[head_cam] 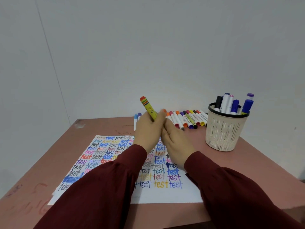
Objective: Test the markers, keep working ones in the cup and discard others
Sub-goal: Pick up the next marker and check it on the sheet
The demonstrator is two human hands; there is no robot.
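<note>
Gripping a marker (148, 107) in the left hand (147, 131), the person holds it above the far part of the paper (165, 195), tilted, with its orange striped end pointing up. The fingers curl round the lower part, so the other end is hidden inside the hand. The right hand (175, 140) lies against the left one, its fingers reaching to where that hidden end should be. I cannot tell from here whether it pinches something or only touches. A small orange thing shows just above the two hands, and it may be a cap or one of the markers behind.

I judge that the step is to open this marker and try it. To do it well, the left hand should hold the barrel firmly while the right pulls the cap straight along it, without bending. The cap is better kept in the hand than laid among the row (189, 119) by the wall, where it can get mixed. The paper is nearly full of "test" words and the free white is only at the near edge, so a weak line will show most clearly there. If the line is good, the cap should go back on before the marker goes into the cup (226, 129), which stands to the right, well apart from the hands, with several markers inside
</note>
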